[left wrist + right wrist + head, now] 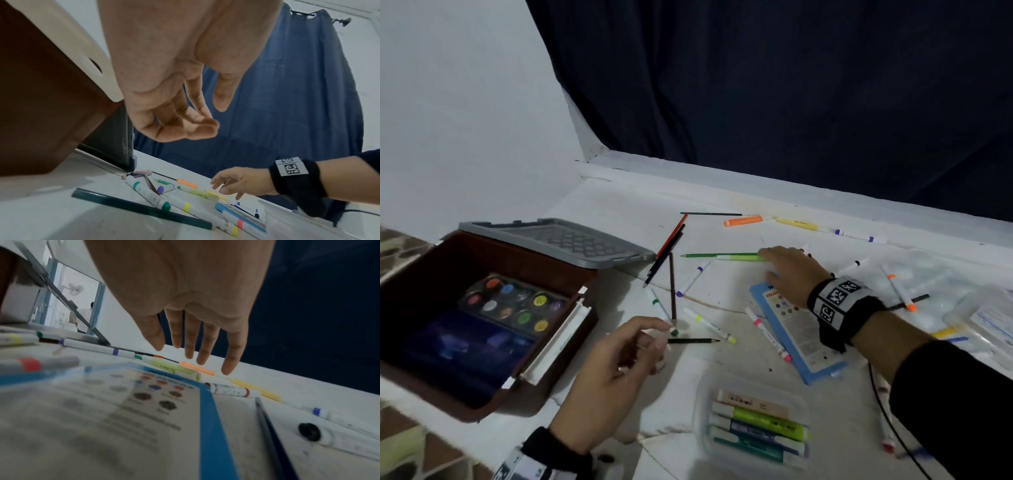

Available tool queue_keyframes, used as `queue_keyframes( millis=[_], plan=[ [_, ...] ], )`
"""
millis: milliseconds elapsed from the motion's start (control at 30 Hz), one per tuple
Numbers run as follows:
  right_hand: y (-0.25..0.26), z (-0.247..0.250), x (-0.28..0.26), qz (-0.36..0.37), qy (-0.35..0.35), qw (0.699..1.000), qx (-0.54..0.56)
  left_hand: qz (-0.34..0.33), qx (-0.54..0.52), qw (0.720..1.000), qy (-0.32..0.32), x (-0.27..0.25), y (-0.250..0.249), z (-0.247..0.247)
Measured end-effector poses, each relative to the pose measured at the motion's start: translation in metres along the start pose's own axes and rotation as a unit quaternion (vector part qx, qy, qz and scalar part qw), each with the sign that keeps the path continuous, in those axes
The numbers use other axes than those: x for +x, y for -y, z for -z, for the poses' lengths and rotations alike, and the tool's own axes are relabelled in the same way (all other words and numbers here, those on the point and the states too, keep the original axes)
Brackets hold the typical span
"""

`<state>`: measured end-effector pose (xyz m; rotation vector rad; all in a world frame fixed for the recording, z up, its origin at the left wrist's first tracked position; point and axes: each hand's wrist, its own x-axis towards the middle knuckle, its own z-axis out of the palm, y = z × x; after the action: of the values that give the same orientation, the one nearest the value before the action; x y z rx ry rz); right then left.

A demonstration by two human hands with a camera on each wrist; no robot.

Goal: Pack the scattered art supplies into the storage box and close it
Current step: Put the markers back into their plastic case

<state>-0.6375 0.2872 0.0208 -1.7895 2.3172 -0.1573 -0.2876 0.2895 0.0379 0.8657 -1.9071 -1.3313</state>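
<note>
The brown storage box (524,253) stands open at the left with a paint palette (513,301) inside; its grey lid (565,240) leans behind it. Markers, pencils and highlighters lie scattered over the white table (619,212). My left hand (654,342) hovers with loosely curled fingers just above a green-capped marker (661,310) and a dark pencil (693,340), holding nothing (209,120). My right hand (768,263), fingers straight, reaches over a green highlighter (739,257) beside a green pencil (702,255). In the right wrist view that hand (191,353) is above the highlighter (174,368), apart from it.
A blue coloured-pencil pack (798,329) lies under my right wrist. A clear case of highlighters (756,421) sits at the front. Orange (743,221) and yellow (796,224) highlighters lie near the back ledge. Clear plastic packets (983,315) crowd the right edge.
</note>
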Motion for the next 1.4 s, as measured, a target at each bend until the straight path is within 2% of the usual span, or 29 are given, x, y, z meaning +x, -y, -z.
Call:
queue_keyframes(
  millis=[167, 400, 633, 700, 800, 867, 1000, 1133, 1200, 1233, 1300, 1400],
  plan=[
    [0.002, -0.010, 0.037, 0.008, 0.033, 0.994, -0.103, 0.022, -0.030, 0.999, -0.026, 0.001, 0.000, 0.004],
    [-0.005, -0.006, 0.057, 0.018, 0.047, 0.992, -0.116, 0.027, -0.031, 0.999, -0.023, 0.030, 0.000, -0.012],
    [-0.011, 0.020, 0.020, 0.002, -0.068, 0.996, 0.058, -0.043, 0.000, 0.999, 0.010, 0.106, -0.016, -0.040],
    [-0.013, 0.030, 0.005, -0.010, -0.108, 0.985, 0.135, -0.054, 0.018, 0.998, 0.020, 0.140, -0.019, -0.049],
    [-0.015, 0.042, -0.023, -0.020, -0.171, 0.955, 0.242, -0.081, 0.099, 0.992, 0.011, 0.196, -0.023, -0.066],
    [-0.014, 0.048, -0.044, -0.030, -0.205, 0.937, 0.283, -0.071, 0.157, 0.985, 0.018, 0.233, -0.022, -0.083],
    [-0.012, 0.058, -0.084, -0.046, -0.243, 0.907, 0.341, -0.009, 0.301, 0.949, 0.096, 0.305, 0.006, -0.120],
    [-0.016, 0.064, -0.117, -0.061, -0.259, 0.890, 0.370, 0.034, 0.468, 0.858, 0.211, 0.342, 0.026, -0.146],
    [-0.018, 0.063, -0.129, -0.075, -0.265, 0.884, 0.377, 0.030, 0.529, 0.815, 0.235, 0.347, 0.030, -0.153],
    [-0.019, 0.062, -0.134, -0.083, -0.264, 0.876, 0.395, 0.022, 0.549, 0.802, 0.233, 0.347, 0.032, -0.156],
    [-0.020, 0.058, -0.142, -0.098, -0.265, 0.852, 0.441, 0.002, 0.560, 0.799, 0.221, 0.347, 0.032, -0.159],
    [-0.018, 0.052, -0.151, -0.126, -0.283, 0.808, 0.501, -0.020, 0.542, 0.806, 0.237, 0.343, 0.028, -0.158]
  ],
)
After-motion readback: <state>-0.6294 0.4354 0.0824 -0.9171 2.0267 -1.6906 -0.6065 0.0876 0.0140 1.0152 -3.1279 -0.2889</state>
